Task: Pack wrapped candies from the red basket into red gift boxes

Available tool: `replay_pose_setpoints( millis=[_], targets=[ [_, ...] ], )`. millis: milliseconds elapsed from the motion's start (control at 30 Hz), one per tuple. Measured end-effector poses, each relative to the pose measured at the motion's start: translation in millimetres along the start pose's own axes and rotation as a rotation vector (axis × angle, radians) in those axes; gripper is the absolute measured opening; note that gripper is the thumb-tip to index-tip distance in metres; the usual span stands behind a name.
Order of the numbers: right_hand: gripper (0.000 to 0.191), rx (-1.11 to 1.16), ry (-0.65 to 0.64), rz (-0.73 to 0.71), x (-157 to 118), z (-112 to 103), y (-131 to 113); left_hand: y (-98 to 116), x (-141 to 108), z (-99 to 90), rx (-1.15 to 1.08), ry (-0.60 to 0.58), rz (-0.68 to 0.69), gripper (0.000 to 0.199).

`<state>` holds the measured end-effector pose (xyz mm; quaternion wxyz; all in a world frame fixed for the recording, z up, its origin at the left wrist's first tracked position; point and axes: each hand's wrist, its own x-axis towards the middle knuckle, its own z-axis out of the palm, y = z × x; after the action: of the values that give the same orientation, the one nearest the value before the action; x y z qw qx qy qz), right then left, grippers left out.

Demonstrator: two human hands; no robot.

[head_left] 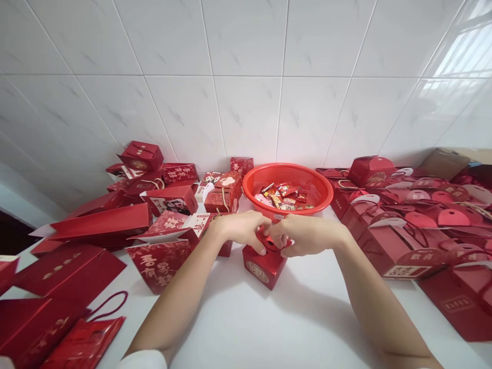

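Observation:
A small red gift box (265,266) with a pale printed round design on its front stands upright on the white table. My left hand (246,229) grips its top from the left, the thumb pressing near the front edge of the lid. From the right, my right hand (305,237) has its fingers curled on the top flaps of the same box. A dark hole shows in the flap between the hands. Parts of the lid are hidden under my fingers. Just behind the box sits a red plastic basket (326,197) holding several wrapped candies (286,197).
Several red boxes with rounded tops (407,246) crowd the right side. On the left lie more red cartons, including an open box (161,264) with gold characters. A red plastic packet (86,341) is at the lower left. A tiled wall (246,113) rises behind.

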<state>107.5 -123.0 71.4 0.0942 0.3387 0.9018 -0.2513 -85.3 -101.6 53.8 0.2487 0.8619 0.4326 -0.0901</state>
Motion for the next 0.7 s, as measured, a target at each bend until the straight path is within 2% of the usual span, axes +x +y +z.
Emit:
replay_pose_setpoints(
  millis=[300,533,700],
  targets=[
    [0.011,-0.002,-0.016,-0.012,3,0,-1,-6,5,0.6,-0.072,-0.042,0.07,0.045],
    [0.016,-0.029,-0.001,-0.018,2,-2,-1,-2,3,0.5,-0.061,-0.056,0.039,0.039],
    [0.019,-0.059,0.088,0.085,-4,-3,1,4,-2,1.8,0.001,-0.027,-0.06,0.041]
  ],
)
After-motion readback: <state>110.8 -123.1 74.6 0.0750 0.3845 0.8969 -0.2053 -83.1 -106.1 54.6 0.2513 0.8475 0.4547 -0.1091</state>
